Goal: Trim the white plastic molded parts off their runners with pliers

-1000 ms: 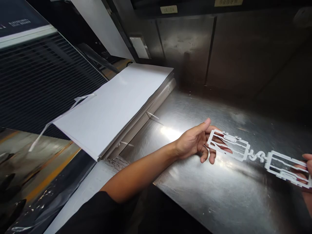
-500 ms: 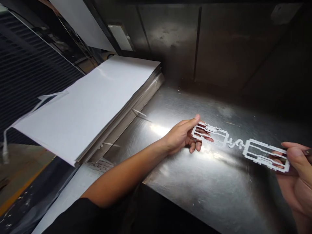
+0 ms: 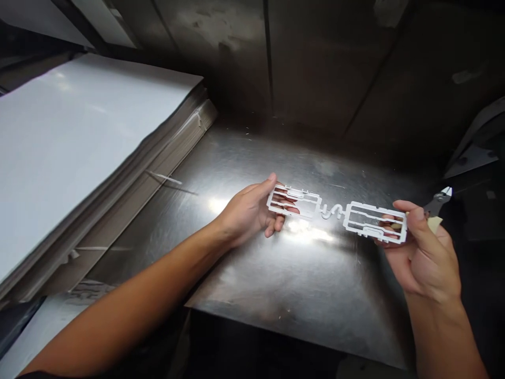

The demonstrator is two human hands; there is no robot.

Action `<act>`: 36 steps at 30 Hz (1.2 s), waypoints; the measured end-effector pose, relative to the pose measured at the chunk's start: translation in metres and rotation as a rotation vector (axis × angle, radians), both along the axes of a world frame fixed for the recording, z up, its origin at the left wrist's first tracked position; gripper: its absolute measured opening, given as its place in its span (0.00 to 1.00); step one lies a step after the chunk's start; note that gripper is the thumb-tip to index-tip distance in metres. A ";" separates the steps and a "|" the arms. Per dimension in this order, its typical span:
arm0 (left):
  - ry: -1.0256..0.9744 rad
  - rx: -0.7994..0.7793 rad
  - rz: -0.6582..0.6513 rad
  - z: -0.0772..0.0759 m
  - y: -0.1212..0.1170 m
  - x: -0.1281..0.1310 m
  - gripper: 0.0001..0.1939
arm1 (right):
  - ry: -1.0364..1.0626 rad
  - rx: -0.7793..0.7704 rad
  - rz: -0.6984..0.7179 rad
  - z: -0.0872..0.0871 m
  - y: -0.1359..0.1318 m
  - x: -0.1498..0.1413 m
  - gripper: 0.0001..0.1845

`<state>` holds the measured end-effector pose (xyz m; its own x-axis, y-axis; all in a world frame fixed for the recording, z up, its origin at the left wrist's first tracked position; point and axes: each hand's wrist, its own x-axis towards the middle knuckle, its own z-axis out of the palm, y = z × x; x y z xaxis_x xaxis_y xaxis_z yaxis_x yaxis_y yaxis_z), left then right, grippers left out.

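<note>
Two white plastic frames, the left frame (image 3: 295,193) and the right frame (image 3: 373,231), are joined by a curly S-shaped runner (image 3: 336,210). My left hand (image 3: 250,210) is closed on the outer end of the left one, thumb on top and fingers beneath. At the opposite end my right hand (image 3: 430,252) pinches the right one between thumb and fingers. Side cutters (image 3: 441,199) also sit in my right hand, jaws pointing away, a pale yellow bit showing by the thumb; their handles are mostly hidden. The joined piece is held above the metal worktop.
Below the hands lies a scratched metal worktop (image 3: 244,284), its front edge facing me. A thick stack of white-topped sheets (image 3: 98,121) stands at left, with loose strips sticking out. Dark metal panels (image 3: 315,63) rise behind. A pale curved object (image 3: 477,131) is at far right.
The view has swung right, so the stack, hands and joined frames appear further left. My right forearm and the cutters' jaws now show. Both hands keep their hold on the frames.
</note>
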<state>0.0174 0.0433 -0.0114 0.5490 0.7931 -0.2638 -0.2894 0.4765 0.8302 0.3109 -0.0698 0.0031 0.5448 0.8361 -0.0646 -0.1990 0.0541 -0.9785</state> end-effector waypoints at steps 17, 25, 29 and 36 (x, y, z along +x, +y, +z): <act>-0.172 0.165 0.293 0.018 -0.005 0.000 0.09 | -0.096 0.013 0.129 0.000 0.000 -0.007 0.26; -0.164 0.221 0.327 0.018 -0.011 -0.002 0.08 | 0.003 -0.076 0.072 -0.004 0.001 -0.005 0.33; -0.152 0.177 0.316 0.016 -0.010 -0.003 0.17 | 0.021 -0.006 0.009 -0.001 0.002 -0.007 0.32; -0.150 0.062 0.309 0.021 -0.007 -0.004 0.20 | 0.013 0.046 -0.012 0.004 0.000 -0.011 0.27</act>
